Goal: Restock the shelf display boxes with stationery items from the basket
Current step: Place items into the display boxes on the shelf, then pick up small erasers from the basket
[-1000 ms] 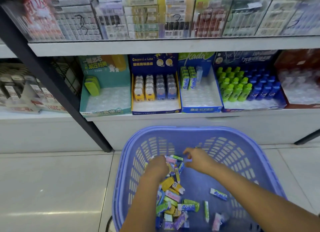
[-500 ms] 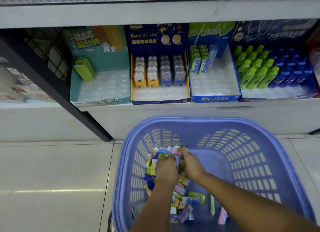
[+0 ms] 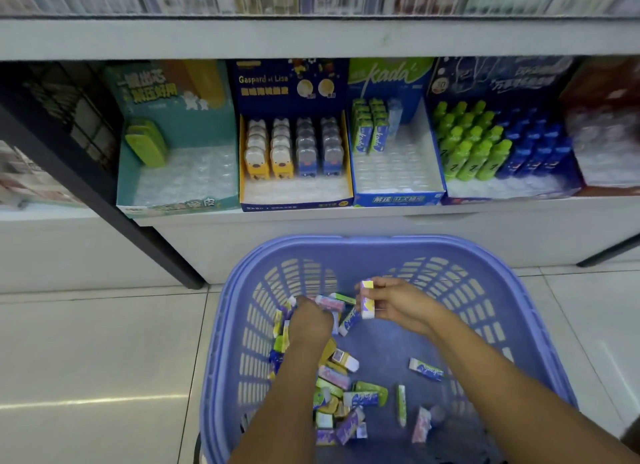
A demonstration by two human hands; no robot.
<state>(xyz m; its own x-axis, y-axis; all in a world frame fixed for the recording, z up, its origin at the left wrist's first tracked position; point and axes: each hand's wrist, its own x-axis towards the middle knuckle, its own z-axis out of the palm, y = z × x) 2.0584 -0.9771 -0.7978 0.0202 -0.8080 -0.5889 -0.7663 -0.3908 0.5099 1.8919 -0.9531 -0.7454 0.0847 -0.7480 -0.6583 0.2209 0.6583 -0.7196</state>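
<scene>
Down in the purple basket (image 3: 374,245) on the floor, both hands were busy with the loose stationery. The right hand (image 3: 403,306) pinched one small purple-and-white packet (image 3: 367,301) between thumb and fingers, holding it upright and clear of the heap near the basket's far edge, probably so its printed face could be read and matched to a box. The left hand (image 3: 310,321) lay knuckles-up in the basket's far left corner with its fingers buried among the packets. Pink and green ones poked out beyond it, but I could not tell whether it gripped them or only rested on them. The rest of the pile (image 3: 346,391) lay jumbled along the basket's left side, with a few strays toward the right.

Above, along the shelf's (image 3: 311,217) front edge, stood the open display boxes. The blue kada box (image 3: 398,198) held only two short rows of packets (image 3: 369,134) at its back left corner, with most of its clear tray bare. Several packets in the basket carried the same lettering, so that box seemed the likely home for them. The teal box (image 3: 180,205) beside it was also nearly empty
</scene>
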